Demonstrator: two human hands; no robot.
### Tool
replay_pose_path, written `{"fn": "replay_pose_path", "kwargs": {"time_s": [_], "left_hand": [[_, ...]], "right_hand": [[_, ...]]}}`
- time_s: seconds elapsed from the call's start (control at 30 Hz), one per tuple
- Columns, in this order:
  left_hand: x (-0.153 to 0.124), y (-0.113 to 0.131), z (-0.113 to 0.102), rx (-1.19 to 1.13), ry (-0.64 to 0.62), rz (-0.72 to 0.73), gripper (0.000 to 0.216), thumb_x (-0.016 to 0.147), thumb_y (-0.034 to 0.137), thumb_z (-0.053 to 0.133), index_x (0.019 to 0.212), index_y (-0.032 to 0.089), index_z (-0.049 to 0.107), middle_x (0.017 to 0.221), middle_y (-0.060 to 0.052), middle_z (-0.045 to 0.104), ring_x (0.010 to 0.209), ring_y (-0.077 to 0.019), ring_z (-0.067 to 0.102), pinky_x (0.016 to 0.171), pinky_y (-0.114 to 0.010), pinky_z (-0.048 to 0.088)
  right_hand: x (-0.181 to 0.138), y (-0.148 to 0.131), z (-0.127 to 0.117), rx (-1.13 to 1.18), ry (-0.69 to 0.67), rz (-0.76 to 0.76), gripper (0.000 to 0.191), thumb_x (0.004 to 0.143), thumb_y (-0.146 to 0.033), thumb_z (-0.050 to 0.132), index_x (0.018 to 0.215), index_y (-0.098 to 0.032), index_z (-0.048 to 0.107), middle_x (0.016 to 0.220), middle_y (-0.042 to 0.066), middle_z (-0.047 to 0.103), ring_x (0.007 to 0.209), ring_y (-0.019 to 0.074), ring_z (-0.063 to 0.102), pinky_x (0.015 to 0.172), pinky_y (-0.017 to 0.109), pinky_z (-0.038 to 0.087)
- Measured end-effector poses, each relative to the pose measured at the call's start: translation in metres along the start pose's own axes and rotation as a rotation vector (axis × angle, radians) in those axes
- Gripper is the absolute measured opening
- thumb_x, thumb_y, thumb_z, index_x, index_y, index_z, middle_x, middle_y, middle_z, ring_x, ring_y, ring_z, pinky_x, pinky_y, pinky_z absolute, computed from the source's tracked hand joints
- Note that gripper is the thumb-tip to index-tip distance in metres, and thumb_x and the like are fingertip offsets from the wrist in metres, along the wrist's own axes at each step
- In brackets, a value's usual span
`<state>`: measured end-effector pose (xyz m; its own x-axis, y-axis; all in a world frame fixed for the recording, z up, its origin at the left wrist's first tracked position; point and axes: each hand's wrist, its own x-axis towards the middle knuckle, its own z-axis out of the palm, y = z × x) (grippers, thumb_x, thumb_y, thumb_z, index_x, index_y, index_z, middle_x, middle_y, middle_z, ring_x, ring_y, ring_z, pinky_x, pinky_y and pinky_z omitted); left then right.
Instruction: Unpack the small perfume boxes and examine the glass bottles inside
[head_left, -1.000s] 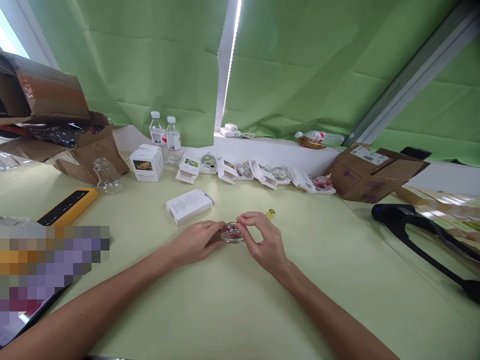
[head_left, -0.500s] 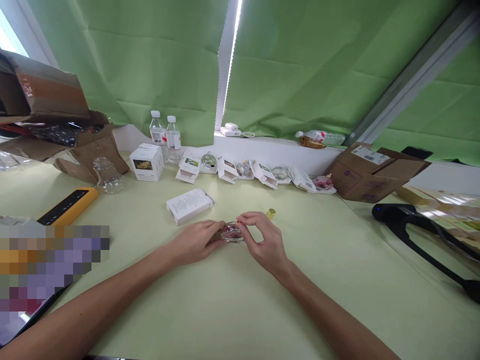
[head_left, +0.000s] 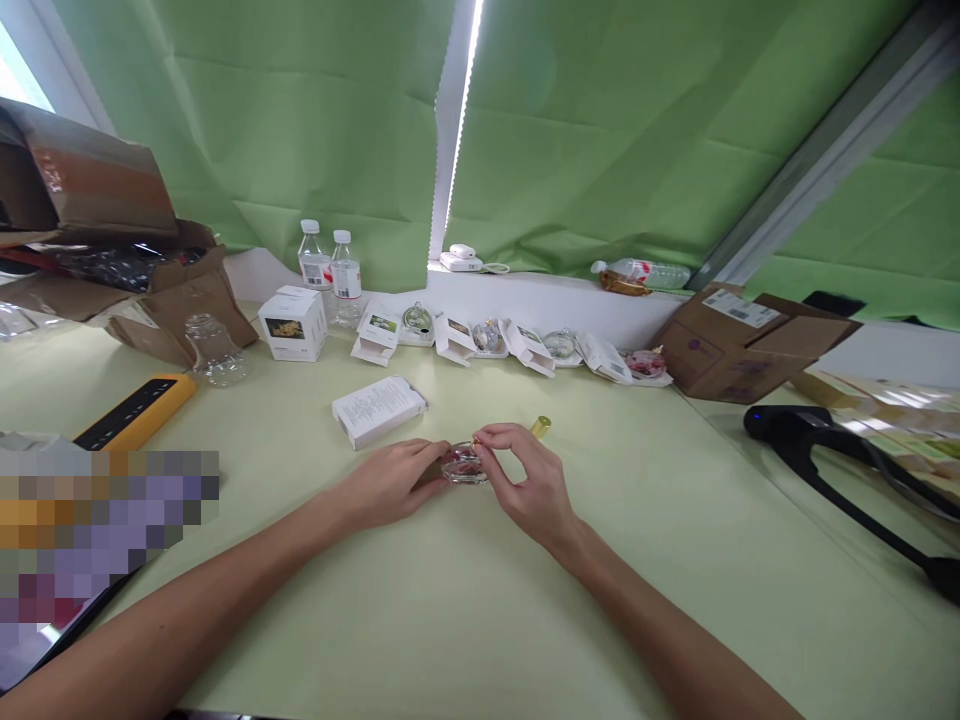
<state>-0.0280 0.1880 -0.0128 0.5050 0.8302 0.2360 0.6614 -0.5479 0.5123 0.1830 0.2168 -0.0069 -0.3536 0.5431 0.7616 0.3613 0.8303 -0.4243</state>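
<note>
A small clear glass bottle (head_left: 466,467) with reddish pieces inside stands on the table between my hands. My left hand (head_left: 390,483) is closed on the bottle's left side, thumb and fingers around its edge. Above the bottle, the thumb and forefinger of my right hand (head_left: 529,482) pinch a tiny gold fitting (head_left: 475,440) at its neck; most of that fitting is hidden by the fingertips. Just behind the right hand lies a gold cylindrical cap (head_left: 541,428). A flat white printed box (head_left: 380,410) rests beyond my left hand.
Along the back wall are small white cartons (head_left: 454,340), each beside a glass bottle (head_left: 489,337). Two water bottles (head_left: 346,278) and a white box (head_left: 293,325) stand at back left. Cardboard boxes (head_left: 750,345) flank the table; a yellow-and-black power strip (head_left: 139,412) lies left, a black frame (head_left: 847,490) right.
</note>
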Motion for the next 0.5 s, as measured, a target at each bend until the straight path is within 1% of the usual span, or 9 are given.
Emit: {"fn": "replay_pose_path", "kwargs": {"time_s": [0.5], "left_hand": [[0.0003, 0.0009, -0.0007, -0.015, 0.01, 0.014, 0.032, 0.095, 0.041, 0.042, 0.123, 0.027, 0.047, 0.115, -0.006, 0.063, 0.105, -0.0237, 0.06, 0.081, -0.034, 0.048]], "right_hand": [[0.0, -0.0012, -0.0003, 0.023, 0.007, 0.011, 0.013, 0.086, -0.009, 0.057, 0.09, -0.022, 0.057, 0.092, 0.006, 0.065, 0.087, 0.0191, 0.063, 0.077, 0.035, 0.053]]}}
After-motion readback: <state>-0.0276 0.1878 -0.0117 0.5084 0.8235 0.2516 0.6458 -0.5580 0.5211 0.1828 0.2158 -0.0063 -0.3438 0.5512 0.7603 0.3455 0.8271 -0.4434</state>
